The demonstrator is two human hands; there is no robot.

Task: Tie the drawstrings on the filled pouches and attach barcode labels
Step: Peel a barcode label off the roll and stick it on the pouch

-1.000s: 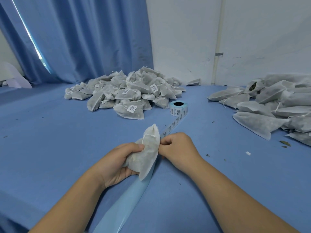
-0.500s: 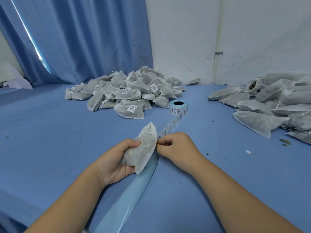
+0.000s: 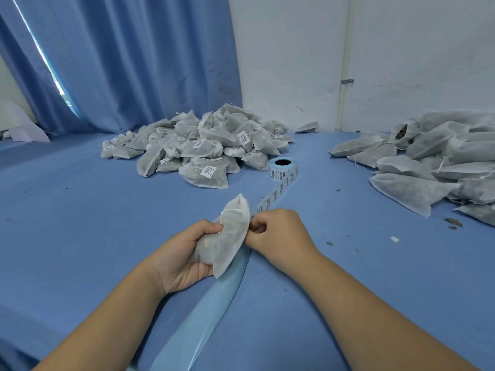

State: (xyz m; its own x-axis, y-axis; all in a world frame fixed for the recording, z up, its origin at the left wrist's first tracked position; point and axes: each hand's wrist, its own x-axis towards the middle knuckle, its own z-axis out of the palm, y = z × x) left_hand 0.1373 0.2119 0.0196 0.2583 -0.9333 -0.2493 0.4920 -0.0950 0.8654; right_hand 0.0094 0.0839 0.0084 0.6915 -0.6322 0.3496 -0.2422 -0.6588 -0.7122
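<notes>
Near the front edge of the blue worktop [image 3: 80, 223], toward its middle, the left hand [image 3: 184, 255] holds a filled white pouch [image 3: 230, 234] upright, its gathered neck pointing away from the person. The left fingers [image 3: 210, 228] wrap round the pouch's left side, and the thumb is hidden behind the fabric. The right hand [image 3: 280, 234] sits just beside the pouch. Its fingers [image 3: 259, 224] are curled, and the tips close together at the pouch's right edge. Whether they pinch the pouch fabric, a label or nothing cannot be told.

A label strip [image 3: 276, 194] runs from behind the pouch toward the middle of the worktop, ending at a label roll [image 3: 283, 168] that stands on its end. On the near side, bare blue backing tape [image 3: 214, 303] trails under the hands to the front edge.

A pile of labelled pouches [image 3: 198, 153] lies beyond the roll, near the back edge. Another heap of pouches [image 3: 428, 162], with no labels showing, lies along the right edge. Small dark crumbs [image 3: 454, 222] are scattered near it.

A blue curtain [image 3: 134, 62] hangs behind the back left corner, and a white wall [image 3: 415, 49] with a vertical pipe [image 3: 346, 62] stands behind the rest.
</notes>
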